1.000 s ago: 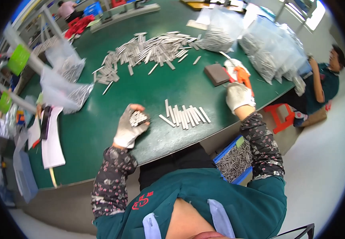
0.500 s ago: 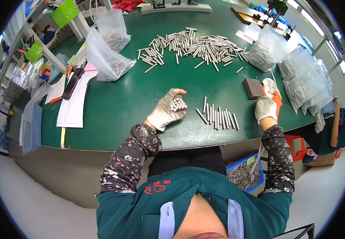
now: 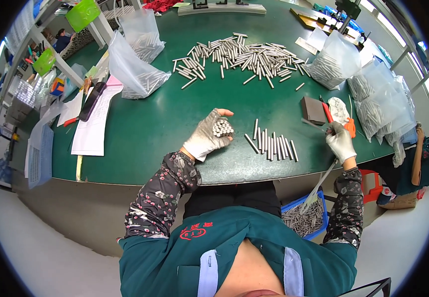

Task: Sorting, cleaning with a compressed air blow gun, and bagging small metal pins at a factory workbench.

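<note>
At the near edge of the green table (image 3: 140, 119), seen from the head camera, a seated person is working in light gloves and patterned sleeves. Left hand (image 3: 207, 136): fingers curled closed around a bundle of short metal rods (image 3: 222, 128), ends showing toward the camera, apparently gripped tight so the ends stay level. Right hand (image 3: 341, 141): fingers closed, seemingly on a thin tool beside an orange-handled item (image 3: 349, 127), though what exactly it is pinching I cannot tell. Between the hands, a row of loose rods (image 3: 273, 144) is lying side by side on the tabletop, well within reach of either hand. Farther back, a large heap of rods (image 3: 239, 54) is spreading across the middle of the table. Clear plastic bags of rods (image 3: 137, 74) are standing to the left, with more bags (image 3: 373, 99) stacked at the right edge. A dark flat block (image 3: 314, 110) is resting just beyond the right hand. Papers (image 3: 93, 128) are lying at the left end. Below the table edge, a blue bin of rods (image 3: 306, 218) is sitting by the person's right side, likely placed there to catch finished pieces.
</note>
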A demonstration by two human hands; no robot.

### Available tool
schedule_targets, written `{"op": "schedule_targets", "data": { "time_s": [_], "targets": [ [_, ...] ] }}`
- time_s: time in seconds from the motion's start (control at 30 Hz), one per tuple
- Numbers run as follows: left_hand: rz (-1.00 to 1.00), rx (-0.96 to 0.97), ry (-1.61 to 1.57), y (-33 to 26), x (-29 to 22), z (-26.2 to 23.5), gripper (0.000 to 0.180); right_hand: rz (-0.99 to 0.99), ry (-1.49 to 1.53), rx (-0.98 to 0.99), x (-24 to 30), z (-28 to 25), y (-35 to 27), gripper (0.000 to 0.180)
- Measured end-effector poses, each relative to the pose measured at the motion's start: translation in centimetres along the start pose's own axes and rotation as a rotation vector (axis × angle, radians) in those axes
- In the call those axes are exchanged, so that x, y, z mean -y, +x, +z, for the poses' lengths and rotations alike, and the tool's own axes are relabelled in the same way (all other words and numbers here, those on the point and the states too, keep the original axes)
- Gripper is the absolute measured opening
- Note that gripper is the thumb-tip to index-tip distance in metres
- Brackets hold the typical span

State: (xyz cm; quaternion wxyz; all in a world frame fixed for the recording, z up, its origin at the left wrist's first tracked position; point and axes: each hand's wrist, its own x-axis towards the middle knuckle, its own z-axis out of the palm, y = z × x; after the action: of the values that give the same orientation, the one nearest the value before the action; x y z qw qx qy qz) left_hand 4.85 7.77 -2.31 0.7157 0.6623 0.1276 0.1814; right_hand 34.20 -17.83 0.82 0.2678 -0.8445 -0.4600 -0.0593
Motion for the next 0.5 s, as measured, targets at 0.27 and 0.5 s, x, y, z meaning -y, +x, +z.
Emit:
{"op": "schedule_targets", "data": {
  "time_s": [0.27,0.5],
  "targets": [
    [-0.003,-0.011,0.029,-0.1,-0.3,0.1,0.061,0.380,0.531,-0.396,-2.4,-1.6,-2.3,0.029],
    [-0.008,-0.007,0.000,-0.2,-0.4,0.0,0.061,0.653,-0.260,-0.242,0.7,-0.1,-5.1,0.050]
  ]
}}
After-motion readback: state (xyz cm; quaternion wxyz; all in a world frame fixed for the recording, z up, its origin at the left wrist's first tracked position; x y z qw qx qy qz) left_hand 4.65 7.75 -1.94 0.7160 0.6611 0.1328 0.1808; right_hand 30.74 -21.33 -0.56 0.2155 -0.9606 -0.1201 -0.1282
